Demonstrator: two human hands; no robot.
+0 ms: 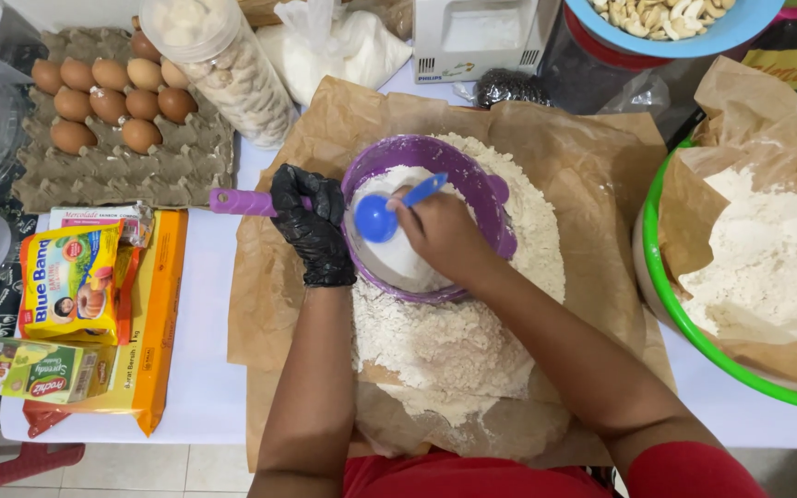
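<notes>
My left hand [311, 226], in a black glove, grips the handle of a purple sieve [481, 180] held over a heap of white flour [458, 337] on brown paper [592, 175]. My bare right hand [445, 235] is inside the sieve, holding a small blue spoon [378, 218] with its bowl resting on the white powder there. The sieve's handle [237, 201] sticks out to the left past the glove.
A green-rimmed bowl [671, 309] lined with paper and flour sits at right. A tray of brown eggs [113, 101], a clear jar [228, 69], a white appliance [477, 37], a blue bowl of nuts [666, 23] and yellow packets [71, 281] lie around.
</notes>
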